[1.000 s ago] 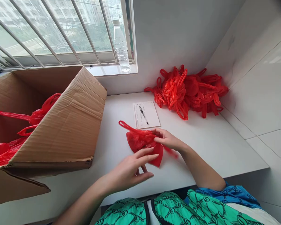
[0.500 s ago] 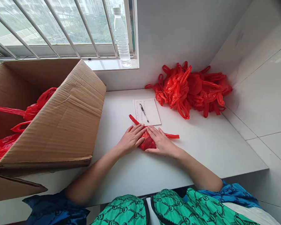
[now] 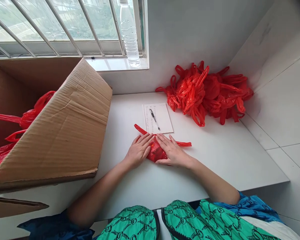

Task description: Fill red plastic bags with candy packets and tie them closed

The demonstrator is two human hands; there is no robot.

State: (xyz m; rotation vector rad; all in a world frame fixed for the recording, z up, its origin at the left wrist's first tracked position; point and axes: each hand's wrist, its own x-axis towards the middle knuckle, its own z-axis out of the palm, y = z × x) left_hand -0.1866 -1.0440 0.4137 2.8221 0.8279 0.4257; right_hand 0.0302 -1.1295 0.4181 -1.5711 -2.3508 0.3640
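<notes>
A red plastic bag (image 3: 157, 153) lies on the white table in front of me, with something darker showing faintly through it. Its two handle ends stick out, one to the upper left and one to the right. My left hand (image 3: 139, 150) rests flat on the bag's left side, fingers extended. On the right side, my right hand (image 3: 173, 151) lies flat as well, its fingertips close to those of the left. Parts of the bag are covered by my fingers. Just beyond it is a sheet of paper (image 3: 165, 116) with a black pen (image 3: 154, 119) on top.
At the left stands an open cardboard box (image 3: 77, 126) containing red plastic bags (image 3: 30, 116). A heap of red plastic bags (image 3: 207, 93) sits against the wall at the back right. A clear water bottle (image 3: 130, 36) stands on the windowsill by the barred window.
The view has shifted slightly. My hands stay on the red bag, and its left handle end reaches a little farther left; more of the bag's middle shows between my hands.
</notes>
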